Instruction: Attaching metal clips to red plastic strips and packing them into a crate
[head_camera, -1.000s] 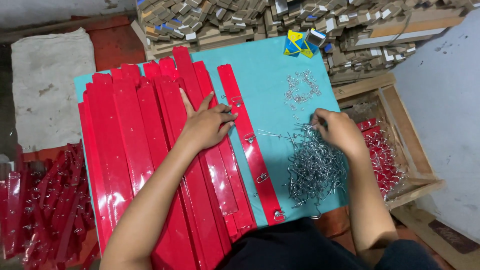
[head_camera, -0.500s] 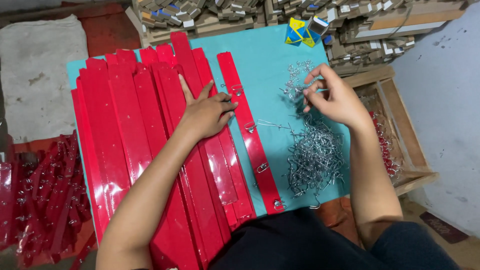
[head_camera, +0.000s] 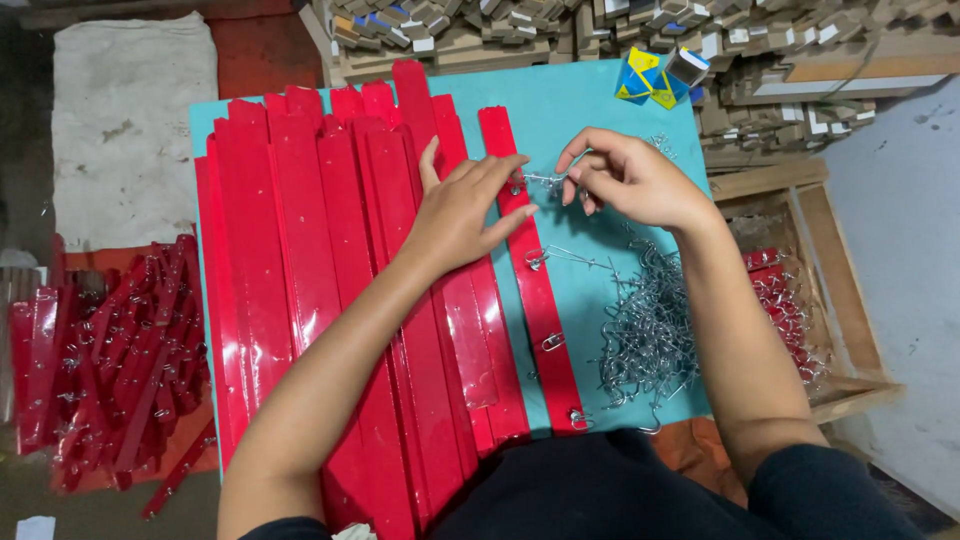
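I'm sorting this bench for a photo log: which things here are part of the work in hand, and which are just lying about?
In use:
left hand
right hand
wire hook
rightmost red strip
pile of wire hooks
stack of red strips

Lying about:
blue-and-yellow packet
grey cloth
wooden crate

The person's two arms are bare from wrist to above the elbow, with dark navy short sleeves showing at the frame's bottom. The left hand (head_camera: 462, 210) and right hand (head_camera: 632, 180) wear no gloves, rings or watch.
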